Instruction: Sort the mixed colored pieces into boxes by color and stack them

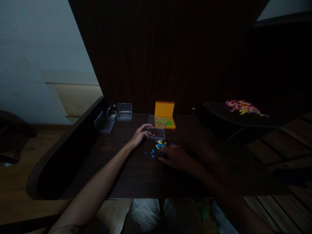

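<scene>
My left hand [140, 135] grips the left side of a clear plastic box [159, 134] with its lid up. Some small dark and reddish bits show inside, too dim to name. Just in front of the box lies a pile of small flat yellow pieces [159, 142] and blue pieces [152, 151], several of the blue ones scattered to the left. My right hand [175, 157] is over the right side of this pile, fingers curved down at the blue pieces and thumb apart from them. Whether a piece is under its fingertips is hidden.
Behind the clear box stands an open orange case [164, 109] with green pieces [163, 122] in it. Open clear boxes [124, 116] sit at the back left of the dark table [131, 177]. Pink and yellow pieces [243, 106] are heaped on a dark surface at right.
</scene>
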A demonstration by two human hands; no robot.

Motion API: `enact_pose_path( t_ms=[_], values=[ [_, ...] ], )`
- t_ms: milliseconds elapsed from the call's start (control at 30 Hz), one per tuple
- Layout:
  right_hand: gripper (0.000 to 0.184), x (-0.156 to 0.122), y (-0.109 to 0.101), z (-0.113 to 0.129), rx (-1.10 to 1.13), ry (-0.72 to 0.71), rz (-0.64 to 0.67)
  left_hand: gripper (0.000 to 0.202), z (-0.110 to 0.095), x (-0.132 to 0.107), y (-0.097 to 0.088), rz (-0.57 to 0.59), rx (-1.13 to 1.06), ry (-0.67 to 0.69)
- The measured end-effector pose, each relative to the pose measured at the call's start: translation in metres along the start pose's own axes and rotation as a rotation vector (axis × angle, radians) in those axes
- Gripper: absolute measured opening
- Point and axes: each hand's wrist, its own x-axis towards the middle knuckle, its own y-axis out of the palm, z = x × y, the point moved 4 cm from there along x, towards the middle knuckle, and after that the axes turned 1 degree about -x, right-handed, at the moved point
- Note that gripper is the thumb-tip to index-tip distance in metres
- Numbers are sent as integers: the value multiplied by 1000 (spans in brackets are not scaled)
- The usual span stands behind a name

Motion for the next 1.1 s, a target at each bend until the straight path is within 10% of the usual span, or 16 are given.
enact_pose_path(
  t_ms=[933,1100],
  values=[
    [24,17,3,3,-19,-26,12,50,0,-1,0,3,-10,-13],
    [22,20,-18,0,187,-137,-255,51,1,-1,0,10,-3,-11]
  ],
)
